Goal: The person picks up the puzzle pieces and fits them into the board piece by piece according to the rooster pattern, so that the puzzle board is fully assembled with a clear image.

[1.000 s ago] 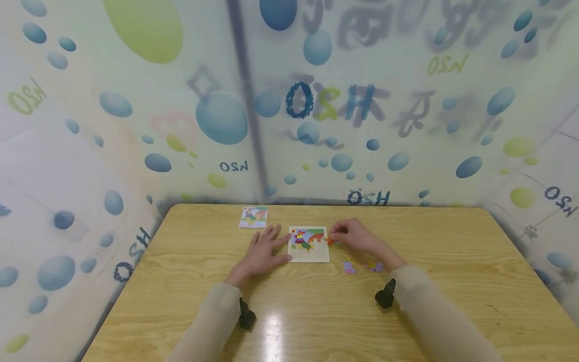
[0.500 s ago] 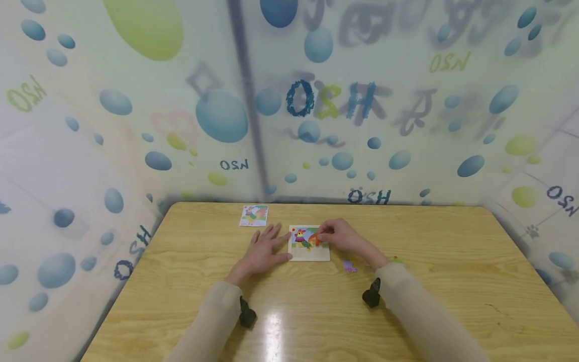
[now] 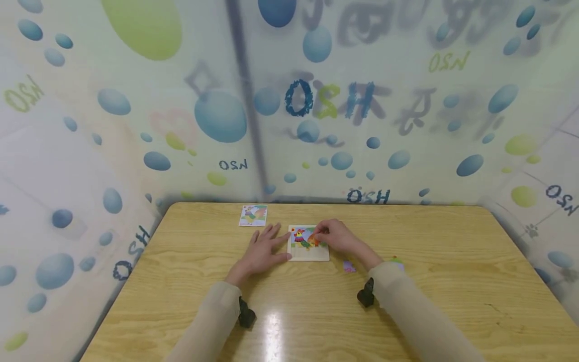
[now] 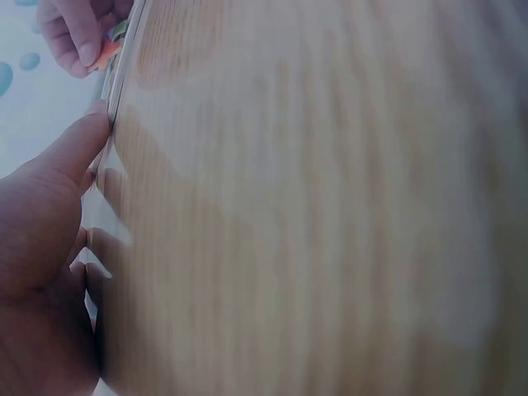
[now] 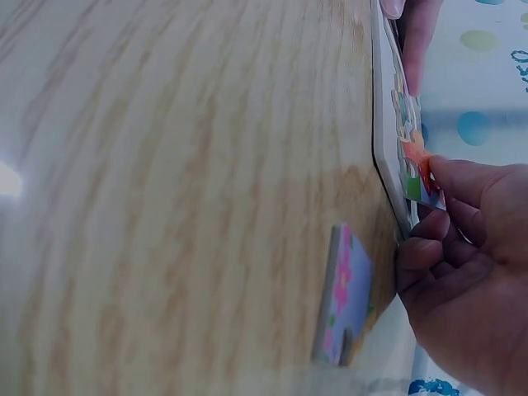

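A small puzzle board [image 3: 309, 256] with a colourful rooster picture lies on the table, its lower strip bare. My left hand [image 3: 261, 253] rests flat beside it, fingers spread, with thumb and index finger at its left edge. Over the board's right part, my right hand [image 3: 339, 237] pinches an orange, green and blue puzzle piece [image 5: 418, 169] between thumb and fingers. In the right wrist view that piece is at the board's surface, tilted; whether it is seated I cannot tell. A purple puzzle piece with pink flowers [image 5: 345, 293] lies on the table near the right wrist.
A printed rooster card [image 3: 253, 215] lies behind my left hand. Another piece [image 3: 398, 263] shows partly behind the right sleeve. The wooden table [image 3: 181, 281] meets a patterned curtain [image 3: 389, 115] at its far edge.
My right hand has moved left from beside the board to over its right part, carrying the orange piece. The left hand has stayed in place.
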Tool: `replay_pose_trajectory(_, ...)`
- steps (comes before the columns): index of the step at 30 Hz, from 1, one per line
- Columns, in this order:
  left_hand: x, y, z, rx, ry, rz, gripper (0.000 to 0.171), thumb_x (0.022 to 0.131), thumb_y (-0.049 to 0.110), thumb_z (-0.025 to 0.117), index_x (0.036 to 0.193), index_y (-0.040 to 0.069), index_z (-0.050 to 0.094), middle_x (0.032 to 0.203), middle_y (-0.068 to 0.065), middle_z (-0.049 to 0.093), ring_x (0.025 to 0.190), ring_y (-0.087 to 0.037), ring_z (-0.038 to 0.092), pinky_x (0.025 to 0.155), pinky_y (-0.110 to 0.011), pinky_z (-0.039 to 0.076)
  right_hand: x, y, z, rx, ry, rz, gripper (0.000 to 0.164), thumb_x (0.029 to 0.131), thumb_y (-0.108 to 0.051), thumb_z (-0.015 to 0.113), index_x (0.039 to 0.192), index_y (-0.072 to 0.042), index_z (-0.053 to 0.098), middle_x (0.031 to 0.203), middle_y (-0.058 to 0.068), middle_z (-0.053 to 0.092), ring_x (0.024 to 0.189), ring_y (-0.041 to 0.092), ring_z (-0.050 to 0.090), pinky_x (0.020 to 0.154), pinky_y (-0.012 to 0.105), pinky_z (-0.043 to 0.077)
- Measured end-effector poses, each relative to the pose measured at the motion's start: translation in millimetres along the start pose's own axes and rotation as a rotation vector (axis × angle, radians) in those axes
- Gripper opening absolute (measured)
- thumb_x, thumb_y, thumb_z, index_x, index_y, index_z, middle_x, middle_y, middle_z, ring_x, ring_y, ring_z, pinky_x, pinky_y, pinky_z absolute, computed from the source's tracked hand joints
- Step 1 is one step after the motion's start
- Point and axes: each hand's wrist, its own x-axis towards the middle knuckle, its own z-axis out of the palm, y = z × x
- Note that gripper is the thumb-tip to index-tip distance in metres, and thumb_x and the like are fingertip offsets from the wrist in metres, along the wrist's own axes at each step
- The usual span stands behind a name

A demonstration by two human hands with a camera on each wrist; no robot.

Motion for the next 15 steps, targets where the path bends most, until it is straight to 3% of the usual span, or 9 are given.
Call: replay_pose_trajectory(15, -0.3, 0.9, -0.3, -0.007, 0.010, 0.010, 0.064, 0.100, 0.040, 0.066, 0.155, 0.013, 0.047, 0.167, -0.020, 0.021, 0.155, -0.041, 0.010, 0.120, -0.064, 0.002, -3.7, 7.2, 0.7, 0.028, 0.044, 0.002, 0.010, 0.100, -0.014, 0.068, 0.102, -0.007, 0.074, 0.097, 0.002, 0.069, 0.089, 0.018, 0.062, 0.082, 0.038, 0.052)
